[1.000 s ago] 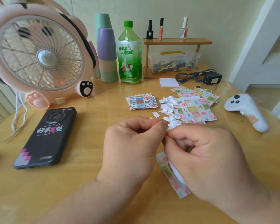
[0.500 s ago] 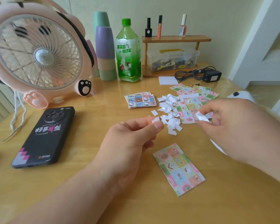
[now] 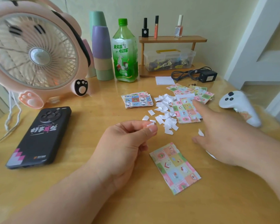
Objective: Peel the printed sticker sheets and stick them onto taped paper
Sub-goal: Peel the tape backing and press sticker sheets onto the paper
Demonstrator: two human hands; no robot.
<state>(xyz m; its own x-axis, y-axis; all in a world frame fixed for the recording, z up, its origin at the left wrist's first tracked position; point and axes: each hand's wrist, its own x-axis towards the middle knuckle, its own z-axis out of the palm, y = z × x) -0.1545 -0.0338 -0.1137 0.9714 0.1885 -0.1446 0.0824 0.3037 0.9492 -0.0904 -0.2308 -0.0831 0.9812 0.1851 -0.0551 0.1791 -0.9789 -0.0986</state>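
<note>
Two hands that were working together a second ago have come apart. Off to the left, a glossy black phone (image 3: 40,135) lies flat on the wooden table (image 3: 71,196). Next along, the left hand (image 3: 128,143) pinches a tiny white scrap (image 3: 149,126) between thumb and forefinger, the other fingers curled under.

Just right of that wrist is the sticker sheet (image 3: 174,168), which both hands held a second ago. It now lies loose on the wood, a thin pastel rectangle printed in a checker of little cartoon squares, one corner lifting slightly.

Beyond it spreads a litter of torn white scraps (image 3: 165,115), light and curled, presumably peeled backing.

The right hand (image 3: 225,136) has let go and swung outward. Its fingers are spread and grip nothing I can make out, and the forefinger stretches toward the pile of pastel sheets (image 3: 187,110). One white fleck (image 3: 200,132) sits by the thumb, and I cannot tell whether it clings to the skin. A pale edge also shows under the palm, and I cannot tell what it is.

My guess is that one strip of backing is off and the hand is going for another sheet. A smooth white controller (image 3: 239,107) lies farthest right.
</note>
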